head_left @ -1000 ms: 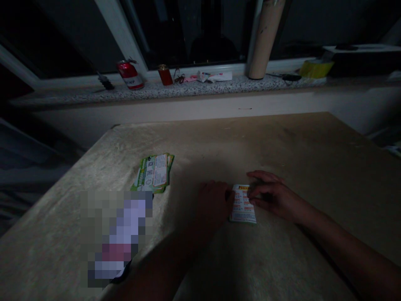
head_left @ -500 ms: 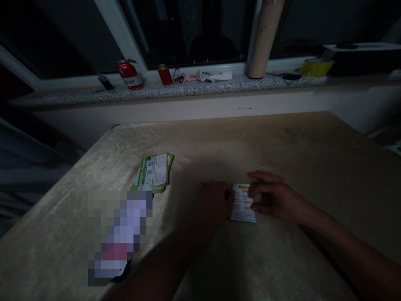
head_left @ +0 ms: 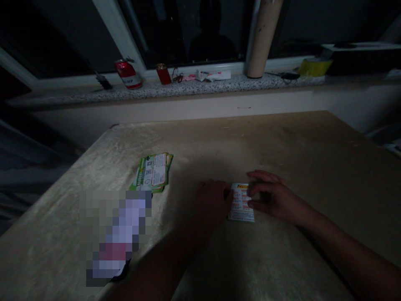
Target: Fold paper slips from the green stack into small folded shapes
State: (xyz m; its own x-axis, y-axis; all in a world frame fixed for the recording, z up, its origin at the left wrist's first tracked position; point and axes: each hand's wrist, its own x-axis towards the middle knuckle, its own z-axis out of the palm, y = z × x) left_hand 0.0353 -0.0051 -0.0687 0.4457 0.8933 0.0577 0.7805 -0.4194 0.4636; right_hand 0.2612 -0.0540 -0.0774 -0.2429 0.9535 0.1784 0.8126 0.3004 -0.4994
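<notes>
A small printed leaflet [head_left: 240,202], white with orange blocks and a yellow strip along its top, lies on the table between my hands. My left hand [head_left: 214,201] is closed at its left edge, with the fingers in shadow. At the right edge my right hand [head_left: 271,194] bends thumb and forefinger onto the paper, the other fingers loosely curved above. Farther left rests a slightly fanned stack of green and white flyers [head_left: 153,172], which neither hand touches.
A blurred-out phone-like object [head_left: 120,238] lies on the table [head_left: 297,142] at the left front. Along the stone windowsill stand a red can [head_left: 128,74], a small red jar [head_left: 163,74], crumpled paper [head_left: 213,75], a cardboard tube [head_left: 263,39] and a yellow roll [head_left: 314,67].
The whole view has shifted very slightly. Both hands keep the same pose at the leaflet's edges, and the stack of flyers has not moved.
</notes>
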